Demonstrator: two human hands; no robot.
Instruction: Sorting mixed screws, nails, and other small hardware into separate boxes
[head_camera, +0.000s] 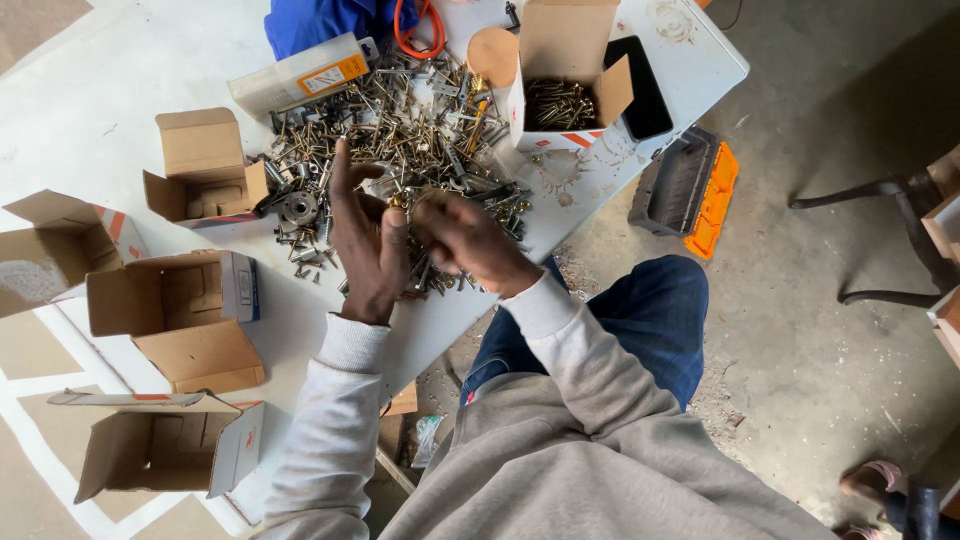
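At the near table edge, the left hand (365, 245) stands open, fingers up, while the right hand (470, 240) is curled shut; what it grips I cannot tell. Both touch the screw pile (420, 130), which spreads toward twelve o'clock, with a box of screws (560, 90) at one o'clock and empty boxes (170, 300) at nine.

The screw pile (420, 130) is shiny metal, brassy and grey. The open boxes (170, 295) are matt brown cardboard. The bench (120, 90) is smooth white, lightly scuffed. The sleeves (330, 440) are soft grey cloth; the floor (830, 330) is rough concrete.

white table (120, 100), brass screws (420, 140), orange tray (715, 200)
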